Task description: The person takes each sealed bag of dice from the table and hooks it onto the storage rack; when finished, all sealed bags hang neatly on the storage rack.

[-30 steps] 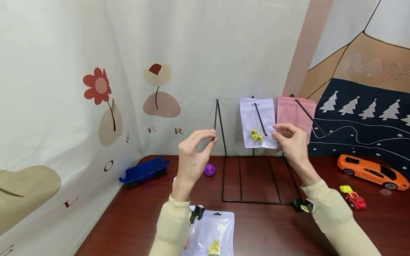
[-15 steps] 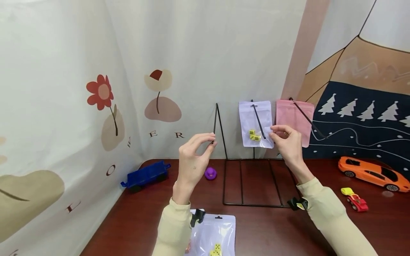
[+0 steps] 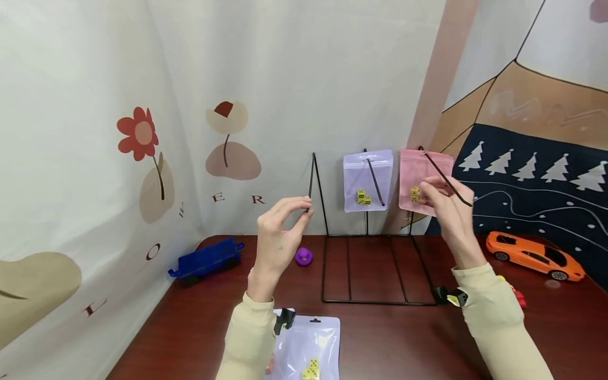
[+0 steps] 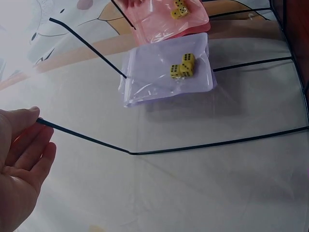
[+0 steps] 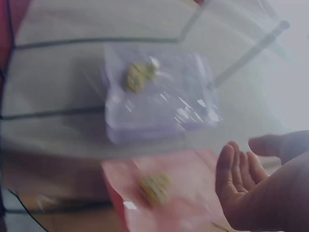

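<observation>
My left hand (image 3: 281, 235) pinches the tip of the leftmost black hook (image 4: 87, 137) of a wire rack (image 3: 370, 302). On the middle hook hangs a lilac pouch (image 3: 368, 177) with yellow dice (image 4: 182, 67) showing through it. A pink pouch (image 3: 412, 169), also with yellow dice, hangs on the right hook. My right hand (image 3: 448, 216) is in front of the pink pouch, beside the right hook's rod; in the blurred right wrist view its fingers are bent loosely with nothing between them.
Lilac pouches (image 3: 323, 338) lie at the table's front by my left sleeve. Behind are a blue toy wagon (image 3: 206, 259) and a purple duck (image 3: 303, 256). To the right stands an orange toy car (image 3: 534, 254), with a red toy (image 3: 519, 296) partly behind my right sleeve.
My right hand has left the edge of the lilac pouch and moved right, to the pink pouch. My left hand keeps its pinch on the hook tip.
</observation>
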Tool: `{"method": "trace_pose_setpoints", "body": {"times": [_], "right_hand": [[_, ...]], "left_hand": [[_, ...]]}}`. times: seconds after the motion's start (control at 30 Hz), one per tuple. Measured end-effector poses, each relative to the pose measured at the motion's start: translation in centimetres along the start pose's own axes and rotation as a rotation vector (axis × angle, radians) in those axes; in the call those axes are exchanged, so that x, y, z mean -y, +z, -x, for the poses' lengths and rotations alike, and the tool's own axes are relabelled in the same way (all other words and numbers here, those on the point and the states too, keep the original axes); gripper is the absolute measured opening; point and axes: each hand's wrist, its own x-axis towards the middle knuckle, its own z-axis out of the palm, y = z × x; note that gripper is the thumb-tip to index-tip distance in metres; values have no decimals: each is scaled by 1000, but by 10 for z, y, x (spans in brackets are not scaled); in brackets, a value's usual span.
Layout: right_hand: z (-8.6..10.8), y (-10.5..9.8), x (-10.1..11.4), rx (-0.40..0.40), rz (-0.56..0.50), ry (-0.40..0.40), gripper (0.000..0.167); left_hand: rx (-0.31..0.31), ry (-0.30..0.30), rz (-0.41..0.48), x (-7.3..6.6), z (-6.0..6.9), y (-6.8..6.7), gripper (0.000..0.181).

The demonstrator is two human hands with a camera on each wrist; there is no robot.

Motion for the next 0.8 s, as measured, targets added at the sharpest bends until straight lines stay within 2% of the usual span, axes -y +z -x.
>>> {"method": "trace_pose_setpoints", "body": {"times": [0.13, 0.2, 0.27, 0.37, 0.43, 0.6, 0.8], "right_hand": [[2, -18, 19, 21, 33, -45, 23], [5, -26, 28, 23, 98, -65, 28], [9, -31, 35, 28, 222, -92, 33], [18, -39, 43, 49, 429, -173, 40], [24, -43, 47, 92, 512, -238, 44], [38, -55, 55, 229, 532, -342, 49], [51, -64, 56, 265, 536, -376, 46]], "left_hand": [[-9, 3, 2, 0, 0, 0, 11], [-8, 2, 3, 0, -1, -1, 11], [-7, 0, 3, 0, 0, -1, 11], [-3, 6, 0, 0, 1, 0, 10], [-2, 11, -1, 1, 1, 0, 9], [-7, 16, 7, 2, 1, 0, 11], [-6, 0, 15, 2, 3, 0, 10]]}}
